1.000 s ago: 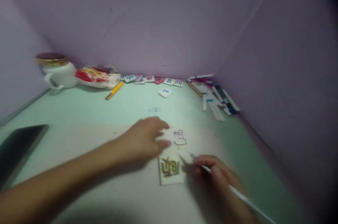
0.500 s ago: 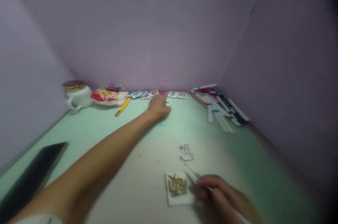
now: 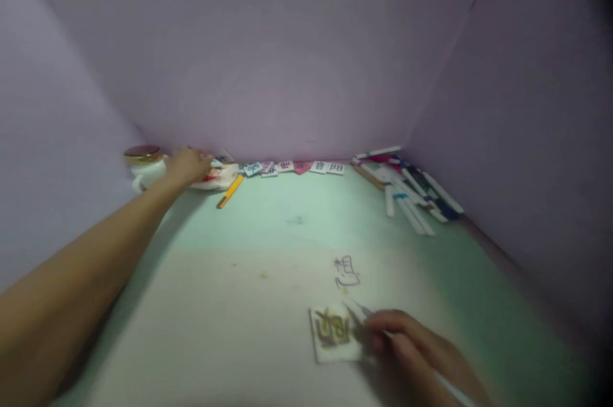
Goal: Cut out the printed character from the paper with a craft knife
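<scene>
Left of the tile [image 3: 335,337], the surface [image 3: 205,330] is open up to the left forearm [image 3: 110,247]. Beyond the tile, passage runs free to the small tiles [image 3: 287,167] by the wall [image 3: 306,75]. The right hand [image 3: 407,340] and its tool [image 3: 367,312] block the tile's right; markers [image 3: 407,198] bar the way far beyond it rightward, the yellow stick [image 3: 230,192], bag [image 3: 225,179] and mug [image 3: 149,172] leftward.

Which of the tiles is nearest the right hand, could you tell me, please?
The white tile marked in yellow-brown, just beside the right hand; the row of other tiles lies far back by the wall.
</scene>
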`<state>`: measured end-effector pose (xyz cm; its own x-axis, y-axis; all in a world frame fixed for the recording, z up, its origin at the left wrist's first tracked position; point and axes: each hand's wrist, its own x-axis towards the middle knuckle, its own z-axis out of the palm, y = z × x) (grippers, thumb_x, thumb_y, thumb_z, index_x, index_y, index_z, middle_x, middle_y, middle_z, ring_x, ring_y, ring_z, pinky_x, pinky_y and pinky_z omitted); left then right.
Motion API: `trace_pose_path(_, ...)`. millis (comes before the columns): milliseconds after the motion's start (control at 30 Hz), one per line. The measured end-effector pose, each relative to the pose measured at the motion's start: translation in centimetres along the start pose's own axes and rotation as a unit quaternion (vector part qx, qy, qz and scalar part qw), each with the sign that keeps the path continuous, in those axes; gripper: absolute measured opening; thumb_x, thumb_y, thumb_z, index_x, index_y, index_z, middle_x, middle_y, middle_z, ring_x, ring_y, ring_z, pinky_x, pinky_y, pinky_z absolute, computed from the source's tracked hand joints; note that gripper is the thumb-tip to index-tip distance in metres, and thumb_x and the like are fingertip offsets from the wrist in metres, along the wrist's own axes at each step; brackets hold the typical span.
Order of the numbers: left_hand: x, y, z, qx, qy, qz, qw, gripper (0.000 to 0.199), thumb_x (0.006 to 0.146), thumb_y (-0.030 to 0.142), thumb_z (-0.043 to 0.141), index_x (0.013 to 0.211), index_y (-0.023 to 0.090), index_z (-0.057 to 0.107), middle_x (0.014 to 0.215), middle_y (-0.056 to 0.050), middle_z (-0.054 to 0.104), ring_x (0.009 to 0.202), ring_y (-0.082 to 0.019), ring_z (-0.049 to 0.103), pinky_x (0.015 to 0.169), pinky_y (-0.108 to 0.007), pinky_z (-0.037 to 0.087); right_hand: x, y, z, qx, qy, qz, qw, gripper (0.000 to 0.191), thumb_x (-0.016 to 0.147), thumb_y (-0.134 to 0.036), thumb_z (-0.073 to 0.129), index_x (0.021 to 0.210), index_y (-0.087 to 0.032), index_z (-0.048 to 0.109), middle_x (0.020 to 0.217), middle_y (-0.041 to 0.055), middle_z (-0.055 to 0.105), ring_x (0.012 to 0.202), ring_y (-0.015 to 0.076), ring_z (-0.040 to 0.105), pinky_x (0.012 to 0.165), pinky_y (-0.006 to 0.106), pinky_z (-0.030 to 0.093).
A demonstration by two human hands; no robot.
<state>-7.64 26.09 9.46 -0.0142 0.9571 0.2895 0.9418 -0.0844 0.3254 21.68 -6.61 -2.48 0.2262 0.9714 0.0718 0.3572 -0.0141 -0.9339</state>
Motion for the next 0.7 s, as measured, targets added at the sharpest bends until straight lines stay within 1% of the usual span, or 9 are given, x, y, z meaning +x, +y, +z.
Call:
trace_pose_path(67,-1.8,1.9,0.1,-0.009,-0.005,0.021,1.000,0.031,0.096,0.031,0.054,0.120,0.011,0.058,0.127,-0.008,0.056,0.120,-0.033,0.052,0.102,-0.050,0.041,-0.3,-0.8,0.2,0.038,0.013,0.015,0.999,0.039,0.088,-0.060,0.051,0.083,-0.028,0.072,0.070,-0.0007,0.068,0.065,0.0169,0.063,0.063,0.023,0.051)
trace_pose_path(133,-5.5,4.2,0.3,-0.034,-0.044,0.062,0.997,0.039,0.097,0.029,0.045,0.122,0.002,0.057,0.119,-0.009,0.059,0.120,-0.036,0.049,0.105,-0.051,0.034,-0.5,-1.2,0.2,0.080,0.017,0.003,0.997,0.042,0.089,-0.061,0.049,0.083,-0.027,0.072,0.072,0.0009,0.067,0.067,0.0174,0.061,0.063,0.024,0.048)
trace_pose_path(233,-14.3,7.1,0.9,-0.096,-0.175,0.168,0.965,0.045,0.084,0.048,0.058,0.117,0.017,0.064,0.109,-0.002,0.065,0.100,-0.023,0.060,0.093,-0.038,0.046,-0.5,-1.1,0.0,0.115,0.017,-0.035,0.993,0.050,0.091,-0.064,0.043,0.082,-0.025,0.073,0.069,0.0026,0.062,0.065,0.0176,0.059,0.060,0.027,0.045)
trace_pose_path(267,-17.5,7.8,1.2,-0.117,-0.212,0.199,0.950,0.044,0.079,0.048,0.062,0.113,0.021,0.066,0.108,-0.002,0.066,0.097,-0.023,0.060,0.089,-0.037,0.049,-0.5,-1.0,-0.2,0.111,0.020,-0.043,0.993,0.049,0.092,-0.063,0.043,0.083,-0.025,0.073,0.070,0.0029,0.062,0.064,0.0178,0.059,0.059,0.027,0.045)
trace_pose_path(333,-23.0,8.7,2.1,-0.142,-0.247,0.277,0.918,0.048,0.078,0.046,0.061,0.120,0.022,0.061,0.117,-0.008,0.062,0.101,-0.029,0.058,0.089,-0.045,0.048,-0.6,-0.9,-0.3,0.075,0.030,-0.053,0.995,0.035,0.092,-0.054,0.051,0.085,-0.026,0.072,0.072,0.0024,0.064,0.064,0.0176,0.060,0.057,0.026,0.046)
trace_pose_path(400,-26.6,9.0,3.2,-0.137,-0.241,0.293,0.915,0.050,0.074,0.038,0.064,0.120,0.020,0.059,0.117,-0.012,0.059,0.098,-0.031,0.055,0.087,-0.050,0.047,-0.7,-1.0,-0.3,0.026,0.035,-0.065,0.997,0.013,0.089,-0.039,0.062,0.088,-0.028,0.070,0.074,0.0007,0.066,0.062,0.0165,0.061,0.054,0.024,0.048)
trace_pose_path(500,-28.3,8.7,4.5,-0.146,-0.237,0.305,0.911,0.049,0.071,0.028,0.066,0.118,0.017,0.057,0.114,-0.013,0.057,0.098,-0.031,0.052,0.086,-0.051,0.045,-1.0,-1.3,-0.1,0.020,0.044,-0.086,0.995,0.011,0.088,-0.029,0.062,0.097,-0.030,0.068,0.072,-0.0009,0.067,0.061,0.0164,0.063,0.055,0.024,0.051)
trace_pose_path(633,-27.7,8.2,5.3,-0.201,-0.216,0.312,0.903,0.045,0.071,0.021,0.066,0.114,0.018,0.055,0.110,-0.010,0.054,0.096,-0.028,0.048,0.086,-0.049,0.042,-1.1,-1.5,-0.2,0.037,0.084,-0.075,0.993,0.012,0.089,-0.034,0.062,0.097,-0.033,0.070,0.077,-0.0014,0.069,0.064,0.0155,0.064,0.058,0.023,0.052)
trace_pose_path(700,-27.6,8.1,5.4,-0.225,-0.205,0.316,0.898,0.046,0.070,0.018,0.065,0.114,0.019,0.053,0.109,-0.010,0.052,0.095,-0.027,0.047,0.086,-0.048,0.041,-1.0,-1.6,-0.3,0.034,0.078,-0.090,0.992,0.012,0.090,-0.038,0.061,0.095,-0.034,0.071,0.078,-0.0019,0.070,0.064,0.0144,0.063,0.055,0.022,0.049)
